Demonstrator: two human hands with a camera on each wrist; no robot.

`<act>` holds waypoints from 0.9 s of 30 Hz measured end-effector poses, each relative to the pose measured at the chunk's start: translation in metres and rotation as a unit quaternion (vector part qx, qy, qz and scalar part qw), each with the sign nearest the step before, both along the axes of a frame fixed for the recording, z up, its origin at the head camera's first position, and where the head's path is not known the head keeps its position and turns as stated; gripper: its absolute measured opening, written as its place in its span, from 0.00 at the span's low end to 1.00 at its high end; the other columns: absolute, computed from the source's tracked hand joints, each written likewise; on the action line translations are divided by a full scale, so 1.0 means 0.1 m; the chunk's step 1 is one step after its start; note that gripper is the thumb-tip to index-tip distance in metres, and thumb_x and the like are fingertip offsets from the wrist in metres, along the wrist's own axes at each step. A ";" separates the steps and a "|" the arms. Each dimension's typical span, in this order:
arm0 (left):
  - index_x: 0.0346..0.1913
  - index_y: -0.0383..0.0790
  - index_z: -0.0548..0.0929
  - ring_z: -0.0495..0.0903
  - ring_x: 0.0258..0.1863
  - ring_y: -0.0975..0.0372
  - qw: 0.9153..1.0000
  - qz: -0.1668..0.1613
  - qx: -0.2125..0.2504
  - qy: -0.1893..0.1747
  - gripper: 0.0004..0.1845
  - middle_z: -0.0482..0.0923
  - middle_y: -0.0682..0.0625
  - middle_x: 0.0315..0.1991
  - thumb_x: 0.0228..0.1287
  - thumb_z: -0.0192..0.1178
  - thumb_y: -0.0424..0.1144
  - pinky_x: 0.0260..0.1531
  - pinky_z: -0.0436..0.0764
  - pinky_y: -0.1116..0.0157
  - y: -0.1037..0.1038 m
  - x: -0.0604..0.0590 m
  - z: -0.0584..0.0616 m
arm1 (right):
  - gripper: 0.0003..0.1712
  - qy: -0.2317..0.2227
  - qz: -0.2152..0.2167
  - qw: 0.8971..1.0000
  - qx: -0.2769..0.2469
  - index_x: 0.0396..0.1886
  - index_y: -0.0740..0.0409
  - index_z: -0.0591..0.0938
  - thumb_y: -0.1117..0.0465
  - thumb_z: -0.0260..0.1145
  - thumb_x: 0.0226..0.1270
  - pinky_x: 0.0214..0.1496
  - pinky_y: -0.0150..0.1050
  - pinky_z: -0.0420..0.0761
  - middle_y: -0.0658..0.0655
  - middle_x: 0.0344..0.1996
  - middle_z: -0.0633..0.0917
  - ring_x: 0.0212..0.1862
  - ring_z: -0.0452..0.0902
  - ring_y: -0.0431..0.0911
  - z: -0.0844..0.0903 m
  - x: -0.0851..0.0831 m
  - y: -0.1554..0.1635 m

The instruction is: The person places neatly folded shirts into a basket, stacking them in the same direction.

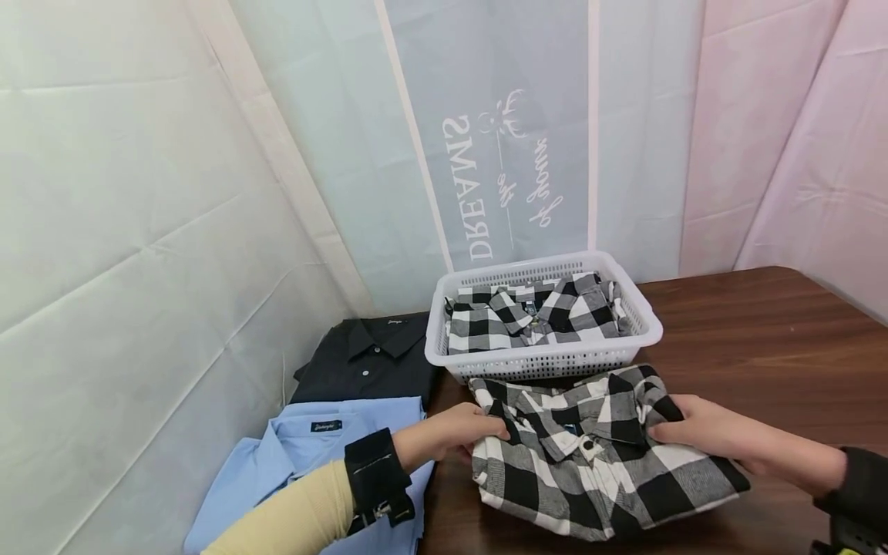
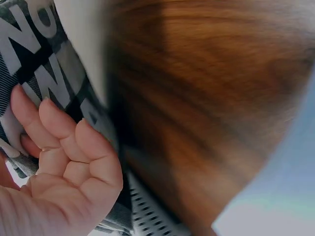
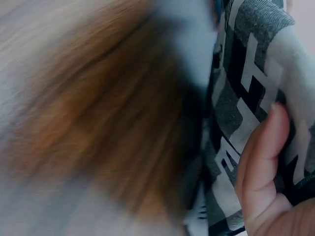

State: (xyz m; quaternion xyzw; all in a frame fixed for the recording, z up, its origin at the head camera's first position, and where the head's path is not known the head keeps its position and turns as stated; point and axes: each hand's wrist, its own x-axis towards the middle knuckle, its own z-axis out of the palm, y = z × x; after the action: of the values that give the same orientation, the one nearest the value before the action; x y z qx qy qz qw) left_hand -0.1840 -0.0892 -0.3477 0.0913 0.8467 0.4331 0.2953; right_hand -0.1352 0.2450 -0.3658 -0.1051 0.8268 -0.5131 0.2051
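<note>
While both hands hold it — folded plaid shirt [image 1: 597, 455] on table [image 1: 763, 339] | left hand [image 1: 451, 433] grips left edge | right hand [image 1: 708, 432] grips right edge | white basket [image 1: 548, 358] just behind

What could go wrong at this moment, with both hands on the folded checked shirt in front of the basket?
1. The left hand and right hand grip only the side edges of the folded checked shirt; if it is lifted, the middle may sag and the fold come undone.
2. The white basket already holds a checked shirt filling most of it, so a second one might catch on the rim or sit crooked.
</note>
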 end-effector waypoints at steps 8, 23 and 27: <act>0.10 0.50 0.52 0.45 0.10 0.65 0.998 -0.042 -0.026 0.031 0.26 0.47 0.58 0.08 0.53 0.59 0.42 0.15 0.54 0.67 -0.05 0.14 0.31 | 0.18 0.036 0.009 0.999 0.039 0.47 0.67 0.72 0.56 0.57 0.66 0.38 0.38 0.72 0.58 0.44 0.77 0.43 0.71 0.45 0.23 0.12 -0.10; 0.13 0.47 0.57 0.54 0.14 0.65 0.974 -0.048 -0.068 0.210 0.22 0.52 0.57 0.12 0.51 0.59 0.44 0.17 0.59 0.69 -0.16 0.12 1.27 | 0.15 0.243 -0.040 0.959 0.139 0.46 0.61 0.75 0.56 0.59 0.65 0.31 0.34 0.74 0.54 0.36 0.81 0.32 0.74 0.36 1.12 0.03 -0.26; 0.14 0.45 0.56 0.50 0.15 0.63 0.965 -0.023 -0.060 0.253 0.22 0.49 0.56 0.13 0.54 0.57 0.44 0.19 0.57 0.68 -0.19 -0.09 1.48 | 0.14 0.293 -0.067 0.940 0.161 0.43 0.60 0.76 0.56 0.60 0.64 0.34 0.36 0.71 0.57 0.38 0.80 0.35 0.71 0.39 1.33 -0.20 -0.26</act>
State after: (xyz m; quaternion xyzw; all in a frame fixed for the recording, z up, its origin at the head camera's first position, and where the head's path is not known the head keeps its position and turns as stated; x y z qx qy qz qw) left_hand -0.1932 -0.1084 -0.2002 0.1994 0.9159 0.3375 0.0864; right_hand -0.1554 0.2193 -0.2330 -0.1603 0.9269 -0.3327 -0.0667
